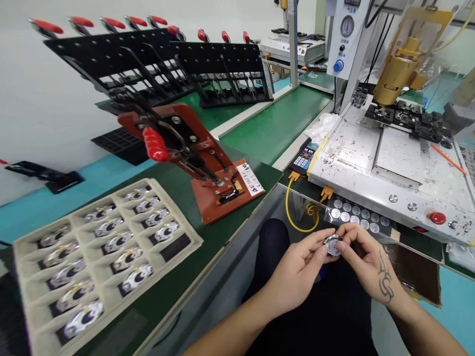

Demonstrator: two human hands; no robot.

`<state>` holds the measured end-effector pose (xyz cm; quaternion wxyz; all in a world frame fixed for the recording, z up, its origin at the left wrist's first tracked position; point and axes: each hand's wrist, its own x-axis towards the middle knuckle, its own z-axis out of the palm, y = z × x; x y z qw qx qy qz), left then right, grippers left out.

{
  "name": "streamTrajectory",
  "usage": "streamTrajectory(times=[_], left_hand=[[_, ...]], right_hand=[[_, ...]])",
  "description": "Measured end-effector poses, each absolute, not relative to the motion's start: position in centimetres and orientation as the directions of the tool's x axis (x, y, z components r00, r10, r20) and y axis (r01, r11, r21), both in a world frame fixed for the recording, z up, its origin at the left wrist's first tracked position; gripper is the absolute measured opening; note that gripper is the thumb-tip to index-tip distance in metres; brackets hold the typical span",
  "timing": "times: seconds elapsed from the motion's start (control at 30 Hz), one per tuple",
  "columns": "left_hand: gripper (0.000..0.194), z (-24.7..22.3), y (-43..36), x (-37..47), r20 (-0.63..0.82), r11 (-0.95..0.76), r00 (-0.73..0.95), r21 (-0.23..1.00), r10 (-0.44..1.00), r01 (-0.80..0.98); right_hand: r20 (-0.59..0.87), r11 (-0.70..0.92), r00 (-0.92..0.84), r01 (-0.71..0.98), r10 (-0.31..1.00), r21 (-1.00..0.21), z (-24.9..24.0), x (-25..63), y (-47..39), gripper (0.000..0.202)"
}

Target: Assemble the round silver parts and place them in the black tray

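Observation:
Above my lap, a small round silver watch case (pixel 333 245) with a pale printed face is held between both hands. My left hand (pixel 297 272) pinches its left edge with thumb and fingers. On the opposite edge, the thumb and forefinger of my right hand (pixel 365 257) press against the face. To the left lies a beige compartment tray (pixel 195 240) with several shiny silver watch cases, one of them being this near-corner case (pixel 84 316). One compartment at its right corner shows only a dark pad (pixel 175 247).
A reddish-brown toggle-clamp fixture (pixel 208 205) stands behind the tray. Black clamp racks (pixel 226 69) line the back. On the right is a white machine (pixel 356 153) with a red button (pixel 437 217). A sheet of round stickers (pixel 355 219) and a yellow cable (pixel 291 210) lie before it.

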<state>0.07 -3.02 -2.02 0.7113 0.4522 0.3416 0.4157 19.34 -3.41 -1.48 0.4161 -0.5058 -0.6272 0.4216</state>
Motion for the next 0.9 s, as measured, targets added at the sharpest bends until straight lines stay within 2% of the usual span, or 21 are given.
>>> streamTrajectory(times=[0.2, 0.3, 0.33, 0.4, 0.47, 0.53, 0.63, 0.7, 0.8, 0.9], left_hand=[[0.038, -3.3, -3.2, 0.6, -0.058, 0.126, 0.362, 0.978, 0.931, -0.167], [0.04, -3.4, -2.9, 0.2, -0.016, 0.042, 0.374, 0.997, 0.927, -0.061], [0.044, -3.2, -2.7, -0.1, -0.008, 0.007, 0.4, 1.0, 0.917, 0.003], [0.052, -2.6, -2.2, -0.7, -0.007, -0.062, 0.456, 0.989, 0.89, 0.137], [0.055, -1.9, -1.6, -1.3, -0.003, -0.095, 0.471, 0.978, 0.882, 0.185], [0.052, -1.4, -1.1, -1.7, 0.006, -0.058, 0.419, 0.992, 0.908, 0.11], [0.049, -1.3, -0.8, -1.6, -0.033, 0.051, 0.313, 0.997, 0.949, -0.049], [0.042, -1.4, -0.9, -1.4, -0.075, 0.106, 0.292, 0.99, 0.953, -0.091], [0.029, -1.5, -1.4, -1.1, -0.104, 0.141, 0.301, 0.984, 0.948, -0.104], [0.026, -1.1, -1.8, -1.1, -0.1, 0.137, 0.286, 0.984, 0.953, -0.114]], right_hand=[[0.283, 0.311, -0.131, 0.483, 0.95, -0.819, -2.3, 19.5, -3.6, 0.02], [0.299, 0.331, -0.154, 0.581, 0.942, -0.743, -2.7, 19.9, -3.3, 0.011], [0.298, 0.358, -0.2, 0.588, 0.933, -0.726, -2.7, 19.9, -3.1, 0.009], [0.309, 0.441, -0.318, 0.561, 0.896, -0.701, -2.6, 20.0, -2.7, 0.019], [0.333, 0.478, -0.355, 0.504, 0.874, -0.719, -2.5, 19.9, -2.4, 0.019], [0.294, 0.381, -0.256, 0.432, 0.921, -0.817, -2.3, 19.6, -2.1, 0.011], [0.064, 0.085, -0.112, 0.192, 0.992, -0.978, -2.3, 19.1, -1.8, 0.026], [-0.053, -0.05, -0.098, 0.038, 0.994, -0.998, -2.4, 18.6, -1.7, 0.035], [-0.102, -0.107, -0.107, -0.05, 0.989, -0.993, -2.7, 17.8, -1.7, 0.042], [-0.09, -0.095, -0.121, -0.043, 0.989, -0.994, -2.8, 17.3, -2.0, 0.04]])
